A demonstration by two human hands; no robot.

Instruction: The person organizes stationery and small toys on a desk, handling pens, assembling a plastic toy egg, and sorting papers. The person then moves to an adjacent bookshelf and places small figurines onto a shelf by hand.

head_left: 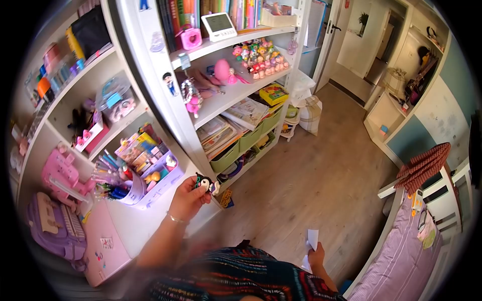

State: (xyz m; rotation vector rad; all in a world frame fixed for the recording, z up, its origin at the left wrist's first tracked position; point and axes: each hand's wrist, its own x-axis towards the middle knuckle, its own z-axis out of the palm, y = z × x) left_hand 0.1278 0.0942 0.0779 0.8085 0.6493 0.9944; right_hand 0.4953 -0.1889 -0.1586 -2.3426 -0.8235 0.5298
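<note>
My left hand (188,199) is closed, pinching a small black-and-white cartoon character figure (207,184) between thumb and fingers, in front of the shelf's lower corner. A thin bracelet circles that wrist. Low on the right, my right hand (316,256) grips a folded piece of white paper (313,238) beside my patterned clothing. Just left of the figure, a purple desk organizer (173,175) holds pens, small toys and boxes on the white desk (125,215).
A white shelf unit (236,103) carries books, small dolls (261,56), magazines and green bins (226,159). A purple backpack (55,226) leans by the pink desk mat (108,246). At right stands a bed with a lilac cover (394,256); wooden floor (311,170) leads to a doorway.
</note>
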